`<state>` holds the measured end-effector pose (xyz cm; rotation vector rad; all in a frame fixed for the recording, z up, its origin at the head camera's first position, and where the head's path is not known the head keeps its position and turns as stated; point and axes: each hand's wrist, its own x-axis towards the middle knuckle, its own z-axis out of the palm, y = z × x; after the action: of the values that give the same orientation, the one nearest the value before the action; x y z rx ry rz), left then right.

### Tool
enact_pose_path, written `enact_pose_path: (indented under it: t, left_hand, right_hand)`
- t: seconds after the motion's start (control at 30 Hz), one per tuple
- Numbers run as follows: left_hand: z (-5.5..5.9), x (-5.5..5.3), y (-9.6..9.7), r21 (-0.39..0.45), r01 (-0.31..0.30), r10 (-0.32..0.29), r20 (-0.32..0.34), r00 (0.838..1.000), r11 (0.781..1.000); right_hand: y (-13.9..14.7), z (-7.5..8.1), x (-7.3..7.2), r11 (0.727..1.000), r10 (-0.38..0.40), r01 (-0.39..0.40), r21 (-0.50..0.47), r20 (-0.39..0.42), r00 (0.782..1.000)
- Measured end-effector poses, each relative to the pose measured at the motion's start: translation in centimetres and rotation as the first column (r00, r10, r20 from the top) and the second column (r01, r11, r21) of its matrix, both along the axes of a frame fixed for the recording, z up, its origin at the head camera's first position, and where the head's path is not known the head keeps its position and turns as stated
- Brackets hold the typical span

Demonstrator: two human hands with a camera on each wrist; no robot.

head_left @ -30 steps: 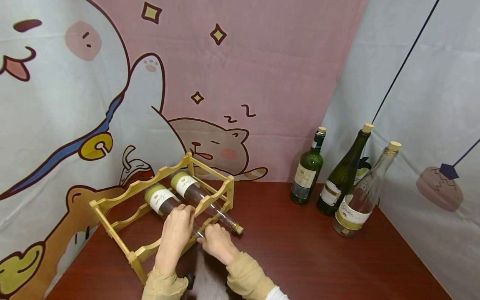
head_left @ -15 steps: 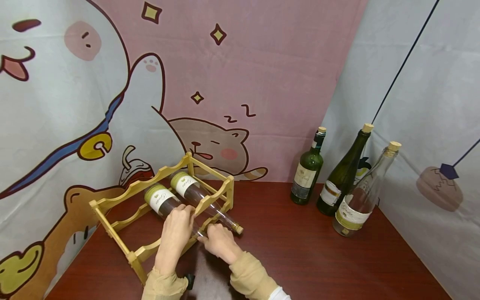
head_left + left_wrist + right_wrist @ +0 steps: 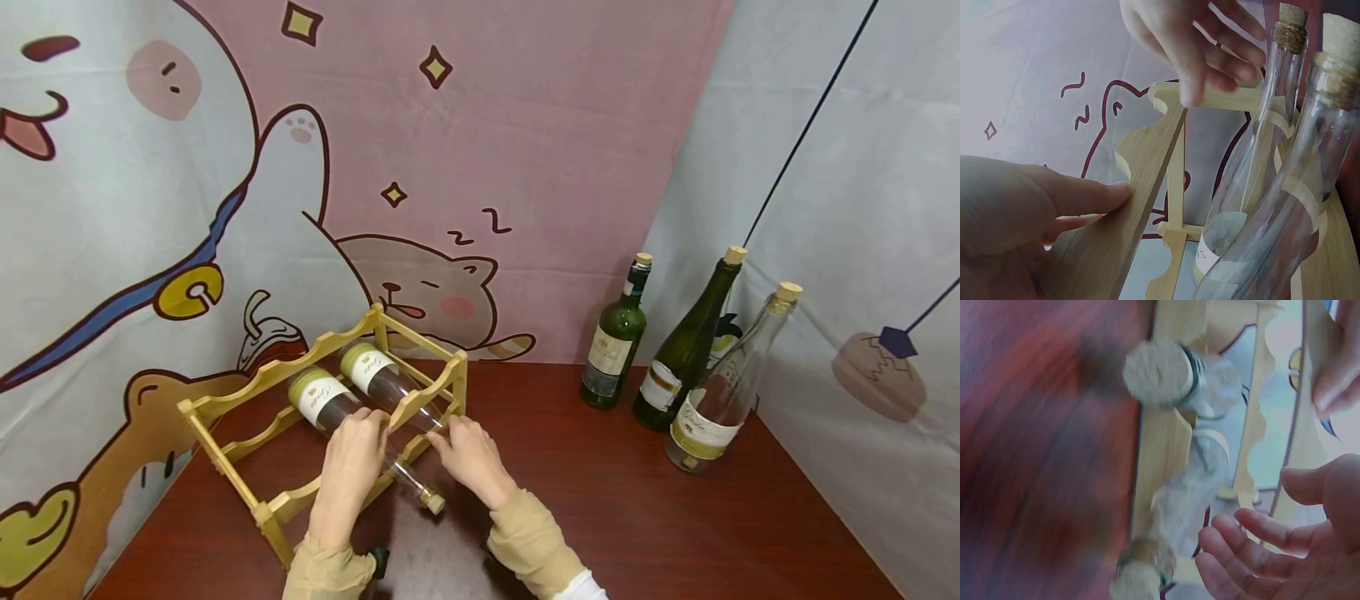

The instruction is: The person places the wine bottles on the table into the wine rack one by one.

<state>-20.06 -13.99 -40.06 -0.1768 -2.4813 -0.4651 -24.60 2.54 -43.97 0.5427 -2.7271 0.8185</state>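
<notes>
My left hand [image 3: 348, 454] pinches the upper front rail of the wooden wine rack [image 3: 431, 393], thumb on one face of the board [image 3: 1125, 181]. Two clear wine bottles with cream and yellow-green labels lie in the rack, necks sticking out over the front. The nearer bottle [image 3: 321, 400] shows its cork beyond my left hand. My right hand [image 3: 472, 460] is beside the neck of the farther bottle [image 3: 371, 371], covering its corked end in the head view. In the right wrist view, the right hand's fingers [image 3: 1241, 550] are loosely spread, apart from both necks.
On the right of the dark red table [image 3: 600, 508] stand three corked bottles: a green one [image 3: 611, 358], a darker green one [image 3: 675, 367] and a clear one [image 3: 712, 417]. A cartoon-printed cloth [image 3: 562, 167] hangs behind the table.
My right hand has let go of the nearer bottle's neck and moved right and slightly away, uncovering that cork. The left hand stays on the rail.
</notes>
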Motion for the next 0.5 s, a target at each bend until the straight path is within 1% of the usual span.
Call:
enact_pose_path:
  t: [0.13, 0.2, 0.37, 0.5]
  left_hand:
    - [-0.1, -0.1, 0.0, -0.004, 0.000, 0.000, -0.011, 1.000, 1.000]
    - [-0.1, -0.1, 0.0, -0.003, 0.001, -0.001, -0.011, 1.000, 1.000]
    - [-0.2, -0.1, 0.0, 0.000, 0.004, -0.004, -0.004, 1.000, 1.000]
    - [-0.3, -0.1, 0.0, 0.001, -0.004, 0.004, -0.003, 1.000, 1.000]
  right_hand:
    - [1.6, 0.4, -0.6, 0.998, -0.015, 0.013, -0.068, -0.019, 1.000]
    - [2.5, 0.6, -0.7, 0.996, -0.024, 0.020, -0.090, -0.041, 0.999]
    - [4.7, 1.0, -1.0, 0.987, -0.083, 0.074, -0.142, -0.063, 0.995]
    - [6.4, 1.6, -1.2, 0.975, -0.135, 0.118, -0.190, -0.079, 0.988]
